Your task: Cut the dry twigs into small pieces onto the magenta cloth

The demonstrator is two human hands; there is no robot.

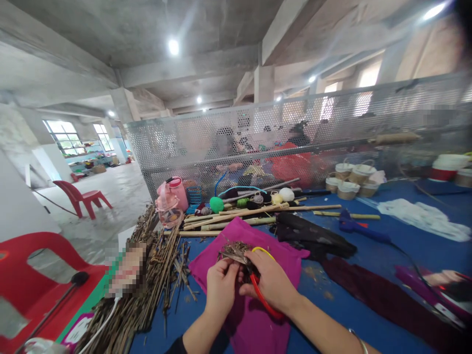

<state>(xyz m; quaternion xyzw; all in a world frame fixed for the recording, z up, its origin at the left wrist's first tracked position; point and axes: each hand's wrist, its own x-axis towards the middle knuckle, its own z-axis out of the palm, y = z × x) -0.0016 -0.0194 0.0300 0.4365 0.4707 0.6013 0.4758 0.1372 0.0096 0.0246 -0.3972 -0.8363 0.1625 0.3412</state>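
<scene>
My right hand [273, 282] is closed around scissors [260, 295] with red and yellow handles. Their blades point left, over a small heap of short brown twig pieces [236, 247]. Close to the blades, my left hand [223, 285] has its fingers pinched together; what lies between them is hidden. Both hands are above a magenta cloth [243, 231] spread on the blue table [313, 305]. Left of the cloth lies a large bundle of long thin brown twigs [147, 285], with some loose short bits beside it.
Behind the cloth lie long sticks [254, 212], yarn balls [216, 204] and a pink jug [173, 196]. A blue glue gun [363, 228], dark fabric [313, 233] and pots [348, 189] are on the right. A perforated metal screen [191, 142] crosses behind. Red chairs [40, 275] stand left.
</scene>
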